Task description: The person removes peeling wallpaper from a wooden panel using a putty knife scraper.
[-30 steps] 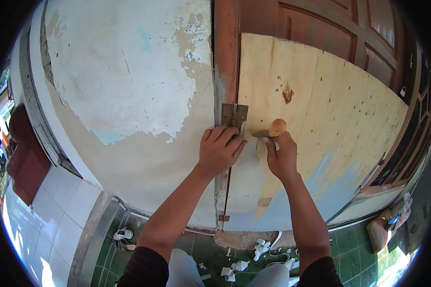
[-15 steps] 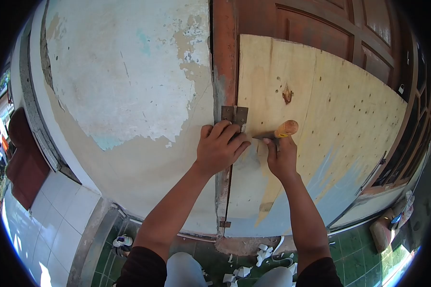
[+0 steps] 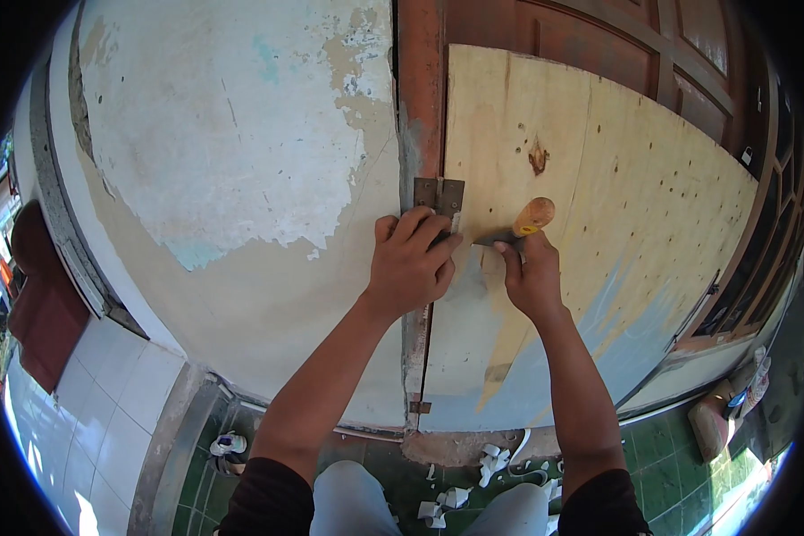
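My right hand [image 3: 533, 272] is closed round a scraper with a wooden handle [image 3: 535, 216]. Its dark metal blade [image 3: 494, 239] points left, close to the face of the plywood panel [image 3: 590, 170]. Left of it, my left hand [image 3: 411, 261] is at the lower part of a rusty metal hinge [image 3: 439, 194], its fingers curled. A dark thing shows between those fingers, and I cannot make out what it is. Below the hands, the panel changes from bare wood to pale grey-blue paint [image 3: 545, 380].
A wall with peeling paint [image 3: 232, 134] stands left of the reddish post [image 3: 420, 71]. Behind the panel is a brown wooden door [image 3: 590, 45]. White broken pieces [image 3: 456, 498] lie on the green floor tiles [image 3: 661, 469], near my knees. A smaller lower hinge [image 3: 420, 407] is near the panel's bottom.
The scraper and my right hand have shifted slightly up and right, away from my left hand, with more of the blade showing. The view has tilted slightly.
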The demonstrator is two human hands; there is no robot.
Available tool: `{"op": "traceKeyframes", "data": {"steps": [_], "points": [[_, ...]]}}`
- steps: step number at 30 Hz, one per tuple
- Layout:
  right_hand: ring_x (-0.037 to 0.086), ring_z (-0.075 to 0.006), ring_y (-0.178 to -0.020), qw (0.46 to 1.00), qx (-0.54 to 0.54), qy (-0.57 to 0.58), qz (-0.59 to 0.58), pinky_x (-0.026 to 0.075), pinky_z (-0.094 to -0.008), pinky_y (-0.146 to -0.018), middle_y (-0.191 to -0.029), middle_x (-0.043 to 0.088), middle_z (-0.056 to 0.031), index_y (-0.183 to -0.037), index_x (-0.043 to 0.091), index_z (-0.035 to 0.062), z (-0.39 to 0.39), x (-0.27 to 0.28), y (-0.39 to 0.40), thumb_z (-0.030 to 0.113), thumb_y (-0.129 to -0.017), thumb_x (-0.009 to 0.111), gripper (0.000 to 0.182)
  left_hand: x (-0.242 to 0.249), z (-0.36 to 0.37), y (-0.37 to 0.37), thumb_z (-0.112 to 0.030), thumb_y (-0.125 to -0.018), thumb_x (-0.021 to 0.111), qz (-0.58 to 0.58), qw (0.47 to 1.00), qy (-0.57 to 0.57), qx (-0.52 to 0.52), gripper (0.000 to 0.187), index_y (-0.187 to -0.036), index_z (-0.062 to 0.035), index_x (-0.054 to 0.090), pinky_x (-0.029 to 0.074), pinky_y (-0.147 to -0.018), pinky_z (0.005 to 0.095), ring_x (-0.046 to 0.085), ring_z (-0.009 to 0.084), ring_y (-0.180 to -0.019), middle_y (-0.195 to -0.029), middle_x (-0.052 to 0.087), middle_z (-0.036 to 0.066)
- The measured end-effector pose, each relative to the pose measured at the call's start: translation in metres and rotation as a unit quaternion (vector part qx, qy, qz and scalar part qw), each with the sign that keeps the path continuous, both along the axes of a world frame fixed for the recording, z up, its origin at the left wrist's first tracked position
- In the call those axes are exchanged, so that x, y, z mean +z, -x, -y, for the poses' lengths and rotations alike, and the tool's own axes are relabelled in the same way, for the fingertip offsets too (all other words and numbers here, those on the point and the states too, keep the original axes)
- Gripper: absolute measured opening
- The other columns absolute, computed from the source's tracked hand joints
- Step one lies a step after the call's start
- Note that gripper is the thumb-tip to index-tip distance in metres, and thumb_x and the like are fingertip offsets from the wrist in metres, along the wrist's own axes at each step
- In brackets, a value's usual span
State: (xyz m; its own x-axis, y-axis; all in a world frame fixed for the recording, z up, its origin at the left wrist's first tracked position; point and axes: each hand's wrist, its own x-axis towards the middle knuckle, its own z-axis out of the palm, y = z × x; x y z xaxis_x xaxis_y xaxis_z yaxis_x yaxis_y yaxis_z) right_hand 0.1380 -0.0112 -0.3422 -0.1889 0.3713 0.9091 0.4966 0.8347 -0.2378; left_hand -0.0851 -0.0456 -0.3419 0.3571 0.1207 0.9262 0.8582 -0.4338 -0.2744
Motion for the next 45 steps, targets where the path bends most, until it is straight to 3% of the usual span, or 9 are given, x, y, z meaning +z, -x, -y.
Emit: {"op": "traceKeyframes", "data": {"steps": [7,10,13,16,19,25,28,45], "points": [[0.061,-0.0436,-0.083,1.000,-0.011,0.012,0.026,0.048,-0.0486,-0.073,-0.087,0.061,-0.0208,-0.102,0.056,-0.0047,0.003,0.006,-0.003,0.006,-0.097,0.071,0.019,-0.003,-0.002,-0.019,-0.024,-0.080,0.086,0.043,0.999,-0.005,0.000,0.023,-0.102,-0.0189,0.081,0.031,-0.095,0.0441,0.054,0.0231,-0.115,-0.106,0.068,-0.005],[0.064,-0.0434,-0.080,0.994,0.018,0.103,-0.028,0.050,-0.0443,-0.073,-0.085,0.066,-0.0204,-0.102,0.058,-0.0029,0.012,0.007,-0.009,0.008,-0.097,0.072,0.018,-0.007,-0.004,-0.022,-0.023,-0.081,0.086,0.049,0.999,-0.013,0.005,0.021,-0.101,-0.0199,0.082,0.030,-0.096,0.0441,0.053,0.0229,-0.116,-0.106,0.068,-0.007],[0.069,-0.0352,-0.075,0.966,0.156,0.069,-0.196,0.051,-0.0399,-0.072,-0.084,0.070,-0.0188,-0.106,0.061,-0.0023,0.000,0.001,-0.014,0.009,-0.098,0.073,0.019,-0.007,-0.005,-0.025,-0.022,-0.081,0.085,0.060,0.998,-0.020,-0.001,0.018,-0.099,-0.0214,0.083,0.029,-0.096,0.0439,0.052,0.0223,-0.117,-0.104,0.068,-0.009],[0.071,-0.0233,-0.079,0.988,0.058,0.076,-0.120,0.052,-0.0363,-0.074,-0.091,0.074,-0.0163,-0.113,0.062,-0.0037,0.007,-0.005,-0.025,0.007,-0.098,0.072,0.021,-0.007,-0.008,-0.025,-0.021,-0.081,0.085,0.056,0.998,-0.032,-0.002,0.016,-0.097,-0.0228,0.083,0.029,-0.097,0.0438,0.053,0.0218,-0.117,-0.103,0.068,-0.010],[0.070,-0.0170,-0.087,0.978,0.061,0.133,-0.151,0.053,-0.0328,-0.079,-0.100,0.077,-0.0153,-0.116,0.063,-0.0043,-0.002,-0.023,-0.031,0.007,-0.099,0.072,0.022,-0.011,-0.013,-0.022,-0.019,-0.080,0.084,0.030,0.998,-0.055,0.000,0.017,-0.096,-0.0238,0.083,0.030,-0.096,0.0433,0.053,0.0214,-0.116,-0.101,0.069,-0.011],[0.070,-0.0190,-0.090,0.963,0.123,0.128,-0.201,0.052,-0.0305,-0.083,-0.103,0.076,-0.0161,-0.115,0.063,-0.0041,-0.003,-0.022,-0.026,0.005,-0.099,0.070,0.020,-0.014,-0.018,-0.024,-0.013,-0.080,0.079,-0.013,0.998,-0.053,0.025,0.017,-0.094,-0.0211,0.076,0.031,-0.095,0.0428,0.055,0.0207,-0.114,-0.100,0.067,-0.009],[0.070,-0.0202,-0.092,0.969,0.104,0.109,-0.196,0.052,-0.0314,-0.087,-0.103,0.077,-0.0159,-0.117,0.063,-0.0042,0.002,-0.018,-0.025,0.005,-0.099,0.069,0.020,-0.017,-0.018,-0.028,-0.011,-0.082,0.077,-0.009,1.000,-0.023,0.015,0.014,-0.094,-0.0178,0.073,0.031,-0.095,0.0434,0.054,0.0215,-0.114,-0.100,0.065,-0.005],[0.071,-0.0220,-0.098,0.970,0.097,0.126,-0.182,0.051,-0.0319,-0.091,-0.107,0.077,-0.0164,-0.122,0.061,-0.0044,0.002,-0.018,-0.024,0.007,-0.101,0.068,0.025,-0.140,0.037,-0.038,-0.010,-0.088,0.073,0.074,0.989,0.106,-0.067,0.013,-0.100,-0.0145,0.069,0.033,-0.096,0.0455,0.055,0.0263,-0.116,-0.106,0.064,0.000]]}}
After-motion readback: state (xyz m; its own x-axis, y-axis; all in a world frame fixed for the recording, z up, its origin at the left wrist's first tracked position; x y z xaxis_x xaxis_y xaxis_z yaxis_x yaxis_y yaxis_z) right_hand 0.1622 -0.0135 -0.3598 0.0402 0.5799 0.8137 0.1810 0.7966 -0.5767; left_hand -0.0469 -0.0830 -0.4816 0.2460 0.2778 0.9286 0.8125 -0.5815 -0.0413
